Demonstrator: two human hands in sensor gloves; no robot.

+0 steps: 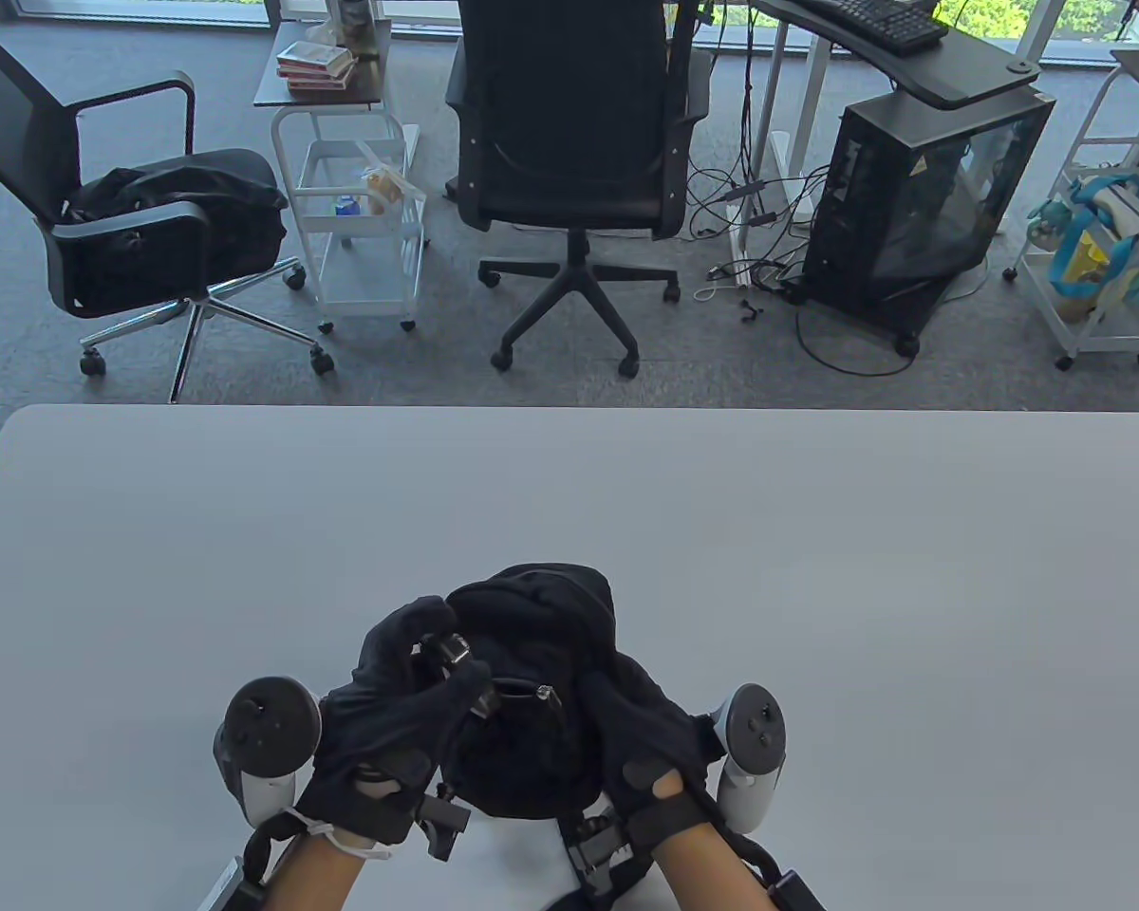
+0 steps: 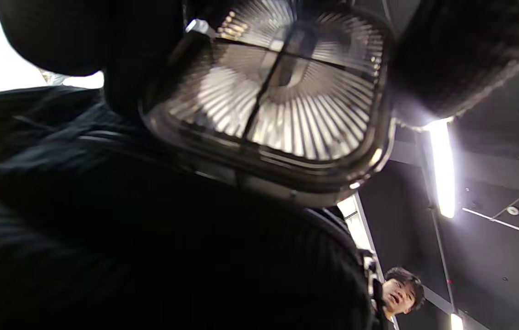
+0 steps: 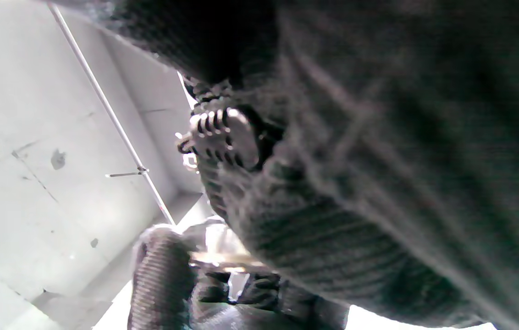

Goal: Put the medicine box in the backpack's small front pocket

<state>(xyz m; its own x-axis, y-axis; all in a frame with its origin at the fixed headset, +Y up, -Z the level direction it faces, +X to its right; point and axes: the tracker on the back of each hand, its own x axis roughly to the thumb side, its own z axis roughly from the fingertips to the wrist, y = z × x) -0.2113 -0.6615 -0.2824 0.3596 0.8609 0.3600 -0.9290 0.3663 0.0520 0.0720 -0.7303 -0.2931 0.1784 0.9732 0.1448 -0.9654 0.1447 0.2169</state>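
Both hands work at the near edge of the table (image 1: pixel 816 531), on a small black backpack (image 1: pixel 541 607). The left hand (image 1: pixel 389 721) grips a clear plastic box (image 1: pixel 451 655), the medicine box, holding it against the backpack's near-left side just above the curved zipper (image 1: pixel 522 688) of the front pocket. In the left wrist view the box (image 2: pixel 278 96) fills the frame: a squarish case with rounded corners, a ribbed transparent face and a cross-shaped divider, pinched between dark gloved fingers (image 2: pixel 461 55) at its edges. The right hand (image 1: pixel 650 731) lies on the backpack's right side, fingers pressed into the fabric; whether it pinches the cloth or only steadies it I cannot tell. The right wrist view shows mostly dark ribbed fabric and a metal zipper pull (image 3: pixel 220 135).

The box looks light, rigid and smooth, so probably slippery under a glove; a hold across two opposite edges, as now, seems safest, since the flat ribbed face offers little purchase. Its lid may pop if squeezed hard. The backpack is soft and slumps, so the pocket mouth likely needs to be held open and taut by the right hand while the box slides in corner first. Whether the pocket is fully unzipped is not clear.
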